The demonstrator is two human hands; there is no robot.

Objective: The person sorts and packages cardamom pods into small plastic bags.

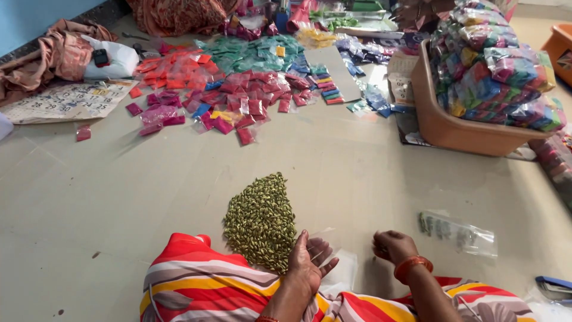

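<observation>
A heap of small green cardamom pods (260,219) lies on the floor just in front of my knee. My left hand (308,261) rests beside the heap's right edge, palm up, holding a small clear plastic pouch (326,247) between its fingers. My right hand (393,245), with an orange bangle at the wrist, hovers a little to the right with its fingers curled inward; I cannot tell whether it pinches anything. A clear bag holding filled pouches (457,231) lies on the floor to its right.
Many small red, pink, green and blue packets (238,98) are spread across the far floor. A tan tub (453,128) piled with bundled packets stands at the right. A calendar sheet (65,101) and bunched cloth (53,56) lie far left. A stapler (554,287) sits at the bottom right.
</observation>
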